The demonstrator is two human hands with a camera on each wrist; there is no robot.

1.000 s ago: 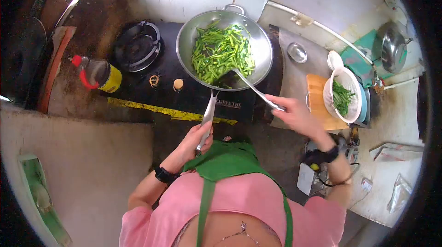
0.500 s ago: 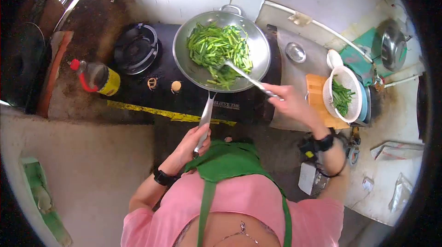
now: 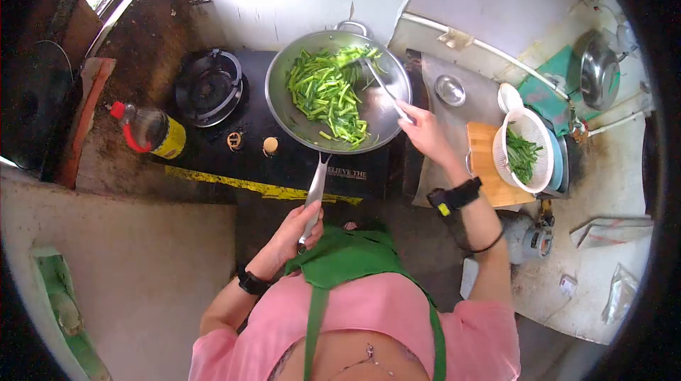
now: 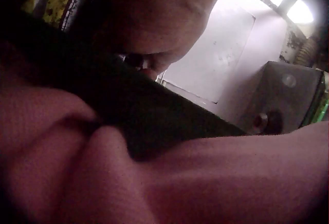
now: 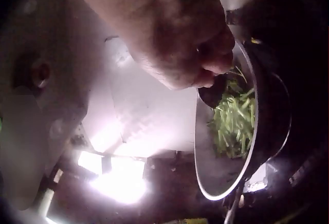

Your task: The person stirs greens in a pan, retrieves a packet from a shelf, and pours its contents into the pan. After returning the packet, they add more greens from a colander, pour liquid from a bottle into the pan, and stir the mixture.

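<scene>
A wide steel wok [image 3: 394, 129] sits on the black stove, holding chopped green vegetables [image 3: 323, 94] heaped mostly toward its left side. My left hand [image 3: 298, 230] grips the wok's long metal handle [image 3: 318, 181] near its end. In my right hand [image 3: 429, 136] is the metal handle of a spatula [image 3: 383, 83], slanting over the wok's right rim. Its head lies among greens at the far side and is partly covered. The right wrist view shows the curled fingers of that hand above the wok [image 5: 205, 183]. Cloth and shadow hide much of the left wrist view.
Left of the wok is a second burner [image 3: 209, 90], with an oil bottle [image 3: 149, 129] near it. On the right, a white colander [image 3: 550, 161] of greens stands by a wooden board [image 3: 486, 168]. A small metal dish [image 3: 450, 90] lies behind the board.
My right hand has moved forward and left, taking the spatula from the wok's near side to its far side. Greens have shifted with it. The left hand still holds the wok handle.
</scene>
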